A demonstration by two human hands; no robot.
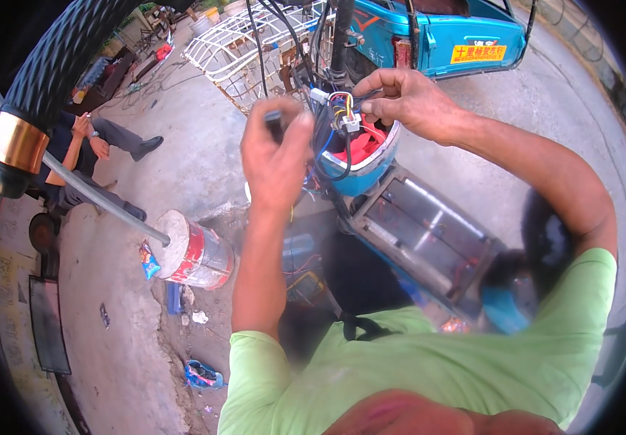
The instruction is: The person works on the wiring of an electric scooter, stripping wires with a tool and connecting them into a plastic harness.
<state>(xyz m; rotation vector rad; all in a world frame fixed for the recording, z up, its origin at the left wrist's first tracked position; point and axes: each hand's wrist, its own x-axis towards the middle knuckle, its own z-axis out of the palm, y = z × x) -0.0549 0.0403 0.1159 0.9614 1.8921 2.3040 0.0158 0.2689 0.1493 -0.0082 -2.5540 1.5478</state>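
My left hand [278, 156] is raised beside the wiring with its fingers curled. It is smeared by motion, and a small dark thing shows between thumb and fingers, too blurred to name. My right hand [418, 107] pinches a black wire [372, 95] between thumb and forefinger on the other side of the bundle. Between the hands hang white plug connectors [352, 122] with yellow, red and other coloured wires [342, 104]. Behind them, the front housing [362, 179] of a vehicle is blue and white, with red inside. Black cables run down its steering column [342, 36].
A white wire basket [237, 51] and a blue cargo vehicle [443, 43] stand beyond. The vehicle's metal-framed floor [429, 232] lies below my right arm. At left are a handlebar grip [44, 87], a red-and-white bucket [200, 254] with a pole, and a seated person [84, 156].
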